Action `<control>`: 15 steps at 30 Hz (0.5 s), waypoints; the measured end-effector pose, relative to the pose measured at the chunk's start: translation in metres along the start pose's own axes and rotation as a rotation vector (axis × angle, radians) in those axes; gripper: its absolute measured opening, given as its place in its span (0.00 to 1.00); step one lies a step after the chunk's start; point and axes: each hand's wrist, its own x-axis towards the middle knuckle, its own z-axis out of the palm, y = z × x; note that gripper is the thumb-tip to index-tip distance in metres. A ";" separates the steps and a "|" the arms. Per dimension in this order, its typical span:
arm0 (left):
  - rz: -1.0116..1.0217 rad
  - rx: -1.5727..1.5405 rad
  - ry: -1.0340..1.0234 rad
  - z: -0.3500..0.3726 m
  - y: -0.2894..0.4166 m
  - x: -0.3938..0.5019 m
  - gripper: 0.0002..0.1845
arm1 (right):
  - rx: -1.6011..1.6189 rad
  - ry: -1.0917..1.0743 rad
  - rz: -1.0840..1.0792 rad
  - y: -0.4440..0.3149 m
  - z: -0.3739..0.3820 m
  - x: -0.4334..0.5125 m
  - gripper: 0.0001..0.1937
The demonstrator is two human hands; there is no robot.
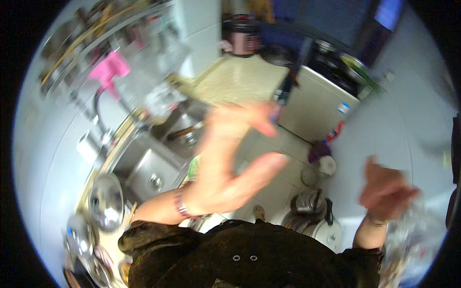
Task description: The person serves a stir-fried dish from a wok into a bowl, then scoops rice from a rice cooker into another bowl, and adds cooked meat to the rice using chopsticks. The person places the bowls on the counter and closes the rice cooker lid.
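Blurred by motion, my left hand [230, 162] is raised in mid-view with thumb and fingers apart and nothing between them; a red cord bracelet circles its wrist. It hangs in front of the right edge of a steel double sink [155, 163]. Over at the right, near the pale wall, my right hand [387, 187] is lifted, blurred, with fingers partly bent; whether they are closed cannot be told, and no object shows in it. A knife-like item with a brown handle [180, 132] lies in the far sink basin. A faucet [99, 111] stands behind the sink.
Metal lids [106, 202] stand left of the sink. A pink electric cooker [244, 37] and a dark pan [277, 54] sit on the far counter [237, 77]. Beyond the tiled floor is a metal-fronted cabinet [317, 104] with a gas stove [329, 63]. Pots [309, 201] stand low at right.
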 end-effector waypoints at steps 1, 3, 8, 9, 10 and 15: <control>-0.128 0.020 -0.130 0.016 -0.011 -0.023 0.21 | -0.006 -0.090 0.306 0.044 -0.004 -0.003 0.30; -0.308 0.132 -0.297 0.043 -0.028 -0.072 0.21 | -1.107 -0.654 -0.143 0.133 0.002 -0.007 0.13; -0.994 0.295 0.031 0.037 -0.031 -0.207 0.19 | -0.878 -0.701 0.065 0.214 0.002 -0.009 0.14; -1.121 0.322 0.184 0.034 -0.029 -0.229 0.15 | -0.866 -0.704 0.083 0.231 -0.001 0.004 0.15; -1.273 0.269 0.311 0.022 -0.023 -0.249 0.12 | -0.791 -0.735 0.064 0.244 0.002 0.017 0.13; -1.401 -0.050 1.503 -0.022 0.030 -0.351 0.17 | -0.616 -0.852 -0.139 0.287 0.052 0.066 0.08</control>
